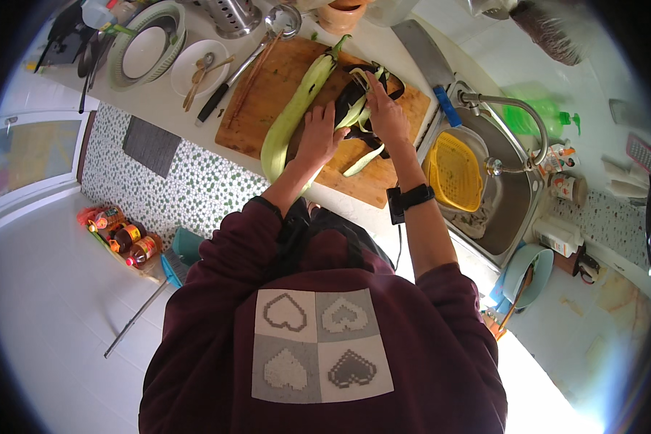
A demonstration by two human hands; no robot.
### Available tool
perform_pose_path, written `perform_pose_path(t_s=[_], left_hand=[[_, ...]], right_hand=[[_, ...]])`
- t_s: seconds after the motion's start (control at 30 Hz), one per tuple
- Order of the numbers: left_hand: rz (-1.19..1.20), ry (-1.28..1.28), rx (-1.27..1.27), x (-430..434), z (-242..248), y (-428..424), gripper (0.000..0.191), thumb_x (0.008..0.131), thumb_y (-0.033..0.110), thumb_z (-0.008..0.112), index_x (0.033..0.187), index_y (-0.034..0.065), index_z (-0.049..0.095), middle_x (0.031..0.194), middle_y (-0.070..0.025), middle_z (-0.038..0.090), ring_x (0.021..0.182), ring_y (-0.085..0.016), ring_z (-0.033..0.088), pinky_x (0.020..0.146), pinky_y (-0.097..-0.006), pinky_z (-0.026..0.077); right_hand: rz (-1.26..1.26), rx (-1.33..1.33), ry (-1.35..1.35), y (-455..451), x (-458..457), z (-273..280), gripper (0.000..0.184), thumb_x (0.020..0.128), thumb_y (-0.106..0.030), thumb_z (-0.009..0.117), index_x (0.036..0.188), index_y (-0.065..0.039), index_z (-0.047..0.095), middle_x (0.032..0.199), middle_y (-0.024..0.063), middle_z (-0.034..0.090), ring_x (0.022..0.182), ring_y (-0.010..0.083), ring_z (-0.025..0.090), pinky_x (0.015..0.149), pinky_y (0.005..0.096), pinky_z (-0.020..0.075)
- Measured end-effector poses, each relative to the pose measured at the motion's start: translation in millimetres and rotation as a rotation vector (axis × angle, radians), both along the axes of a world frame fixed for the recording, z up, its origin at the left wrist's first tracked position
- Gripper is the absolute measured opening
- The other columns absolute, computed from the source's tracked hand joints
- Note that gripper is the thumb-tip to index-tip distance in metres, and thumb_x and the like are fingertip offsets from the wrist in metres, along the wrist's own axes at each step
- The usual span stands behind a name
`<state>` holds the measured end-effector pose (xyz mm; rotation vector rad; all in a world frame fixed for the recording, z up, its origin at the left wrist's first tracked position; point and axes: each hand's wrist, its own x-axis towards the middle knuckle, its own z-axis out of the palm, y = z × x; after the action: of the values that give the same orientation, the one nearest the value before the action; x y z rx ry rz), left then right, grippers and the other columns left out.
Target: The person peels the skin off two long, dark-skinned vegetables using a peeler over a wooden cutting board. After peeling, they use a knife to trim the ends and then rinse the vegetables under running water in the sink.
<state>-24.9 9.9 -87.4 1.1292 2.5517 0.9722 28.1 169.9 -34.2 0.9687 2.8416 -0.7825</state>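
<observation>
A wooden cutting board lies on the counter before me. My left hand holds down a partly peeled eggplant, which still shows dark purple skin along its far part. In my right hand is a peeler, its head against the far part of that eggplant; my fingers cover much of the handle. To the left lies a peeled, pale green eggplant with its stem on. Dark and pale peel strips lie around and below my right hand.
Chopsticks rest on the board's left side, beside a long-handled ladle. A cleaver with a blue handle lies between board and sink. The sink holds a yellow basket. A white bowl with spoons stands left.
</observation>
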Motion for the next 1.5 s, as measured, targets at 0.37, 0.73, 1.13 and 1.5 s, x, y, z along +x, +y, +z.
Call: perform_pose_path(t_s=[0.37,0.73,1.13,1.5], left_hand=[[-0.002,0.113,0.010,4,-3,4,0.073,0.080,0.025,0.072,0.135,-0.0046,0.034,0.112,-0.0225,0.046,0.099,-0.040,0.045,0.090,-0.0467,0.039],[-0.080,-0.002,-0.063,2,10,-3,0.105,0.071,0.048,0.077,0.145,-0.0007,0.021,0.120,-0.0251,0.042,0.109,-0.042,0.043,0.095,-0.0464,0.039],[-0.091,-0.218,0.089,-13,23,-23,0.101,0.074,0.034,0.078,0.148,0.0040,0.015,0.132,-0.0256,0.038,0.123,-0.041,0.040,0.101,-0.0433,0.036],[-0.038,0.127,0.068,-1,6,-36,0.064,0.091,0.016,0.057,0.142,-0.0044,0.025,0.122,-0.0265,0.048,0.107,-0.044,0.047,0.092,-0.0484,0.040]], right_hand=[[0.108,-0.070,-0.021,57,-27,-22,0.048,0.097,-0.028,0.041,0.144,-0.035,0.032,0.108,0.0109,0.066,0.102,0.0343,0.061,0.084,0.0496,0.0475],[-0.432,-0.235,0.310,14,-10,-28,0.091,0.073,-0.057,0.071,0.138,-0.005,0.035,0.111,0.0279,0.061,0.104,0.0443,0.058,0.090,0.0448,0.0468],[-0.351,-0.514,0.381,24,45,-41,0.041,0.077,-0.015,0.070,0.112,0.001,0.055,0.075,0.0123,0.062,0.066,0.0259,0.060,0.059,0.0346,0.0480],[-0.170,-0.249,0.373,1,94,-19,0.034,0.097,-0.023,0.049,0.128,-0.008,0.050,0.077,0.0218,0.063,0.074,0.0404,0.063,0.064,0.0459,0.0481]])
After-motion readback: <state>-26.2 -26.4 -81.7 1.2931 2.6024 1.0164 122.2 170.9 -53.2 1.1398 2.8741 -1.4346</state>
